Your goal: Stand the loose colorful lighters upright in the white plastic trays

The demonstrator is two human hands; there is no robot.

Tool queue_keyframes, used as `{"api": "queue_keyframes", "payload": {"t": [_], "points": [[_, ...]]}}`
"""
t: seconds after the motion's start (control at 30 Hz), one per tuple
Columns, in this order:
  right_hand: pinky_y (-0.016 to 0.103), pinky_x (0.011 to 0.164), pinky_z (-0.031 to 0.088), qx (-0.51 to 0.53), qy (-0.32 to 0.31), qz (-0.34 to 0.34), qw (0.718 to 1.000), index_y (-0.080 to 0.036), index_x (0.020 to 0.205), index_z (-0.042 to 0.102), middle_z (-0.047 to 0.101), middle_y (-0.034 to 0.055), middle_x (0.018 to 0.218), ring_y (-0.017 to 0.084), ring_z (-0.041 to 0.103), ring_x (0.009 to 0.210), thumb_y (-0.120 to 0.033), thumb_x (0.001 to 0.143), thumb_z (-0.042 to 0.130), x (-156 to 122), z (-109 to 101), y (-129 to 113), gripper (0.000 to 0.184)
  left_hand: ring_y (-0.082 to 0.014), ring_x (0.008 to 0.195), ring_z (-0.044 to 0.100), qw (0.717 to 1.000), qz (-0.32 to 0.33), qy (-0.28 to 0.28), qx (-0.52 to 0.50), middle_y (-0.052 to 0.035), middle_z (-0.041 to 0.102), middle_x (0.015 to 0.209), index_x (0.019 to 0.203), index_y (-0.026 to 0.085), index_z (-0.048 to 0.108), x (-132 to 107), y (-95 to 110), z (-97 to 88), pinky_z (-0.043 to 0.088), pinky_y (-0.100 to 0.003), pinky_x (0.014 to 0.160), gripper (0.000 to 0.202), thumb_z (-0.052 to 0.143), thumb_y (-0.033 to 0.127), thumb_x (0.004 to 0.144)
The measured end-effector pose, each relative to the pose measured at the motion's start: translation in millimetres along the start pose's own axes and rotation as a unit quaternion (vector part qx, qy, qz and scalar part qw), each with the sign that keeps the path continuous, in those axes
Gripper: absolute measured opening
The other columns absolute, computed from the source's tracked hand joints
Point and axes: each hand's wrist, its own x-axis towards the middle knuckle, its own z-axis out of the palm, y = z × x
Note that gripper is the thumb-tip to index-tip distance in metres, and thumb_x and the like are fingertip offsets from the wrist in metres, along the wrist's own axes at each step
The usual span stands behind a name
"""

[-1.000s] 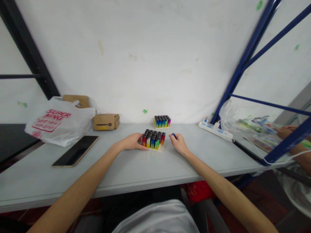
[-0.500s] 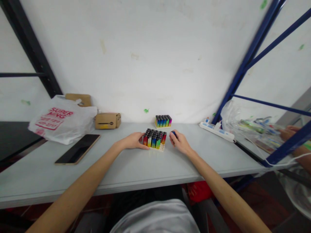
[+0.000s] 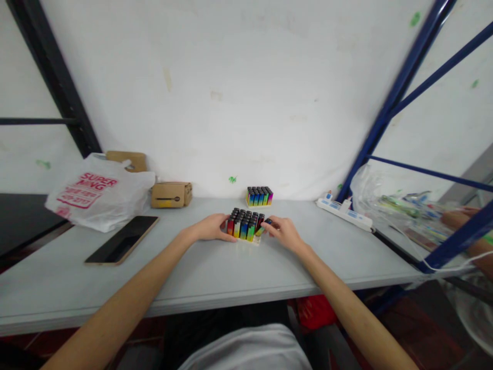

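Note:
Several upright lighters [image 3: 243, 226] with black tops and multicoloured bodies stand in a pale tray [image 3: 250, 242] at the middle of the table. My left hand [image 3: 214, 227] is wrapped against the left side of this set, thumb at the front and fingers behind. A single lighter [image 3: 260, 230], yellowish below with a dark top, leans between the fingertips of my right hand [image 3: 282, 232]. Its lower end is over the tray's front right corner; I cannot tell if it touches. Behind stands a second tray of lighters [image 3: 259, 196], near the wall.
On the left lie a dark phone [image 3: 122, 240], a white plastic bag [image 3: 102, 192] and a cardboard box [image 3: 171, 195]. To the right are a white power strip [image 3: 344, 214] and a blue metal frame [image 3: 385, 113]. Another person's hand [image 3: 456, 220] shows beyond it.
My right hand has moved left to the tray, and the lighter in it has turned so its yellowish end points down to the corner. My left hand stays at the tray.

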Motion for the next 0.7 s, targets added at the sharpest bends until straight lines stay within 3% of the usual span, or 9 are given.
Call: {"api": "queue_keyframes", "payload": {"t": [0.4,0.57,0.7], "points": [[0.026,0.061,0.038,-0.182,-0.071,-0.040,0.980,-0.018,0.099,0.060,0.069,0.0068,0.074,0.020,0.064,0.065,-0.046,0.102,0.044,12,5,1,0.032,-0.0288,0.084,0.062,0.999,0.014,0.004,0.044,-0.0095,0.069,0.095,0.102,0.016,0.066,-1,0,-0.2,0.047,-0.034,0.073,0.074,0.067,0.078,0.062],[0.028,0.064,0.039,-0.280,-0.082,-0.019,0.956,-0.019,0.097,0.066,0.072,0.0115,0.081,0.022,0.067,0.071,-0.054,0.103,0.035,6,12,-1,0.048,-0.0308,0.089,0.061,0.998,0.025,0.039,0.053,-0.0106,0.067,0.096,0.099,0.015,0.069,0,2,0.9,0.048,-0.036,0.079,0.072,0.069,0.077,0.061],[0.028,0.065,0.041,-0.272,-0.092,0.006,0.958,-0.018,0.090,0.068,0.071,0.0121,0.078,0.023,0.067,0.071,-0.060,0.102,0.028,3,10,-3,0.059,-0.0299,0.086,0.060,0.996,0.034,0.070,0.042,-0.0095,0.067,0.090,0.096,0.016,0.069,4,1,10.3,0.048,-0.037,0.077,0.070,0.068,0.077,0.061]]}}
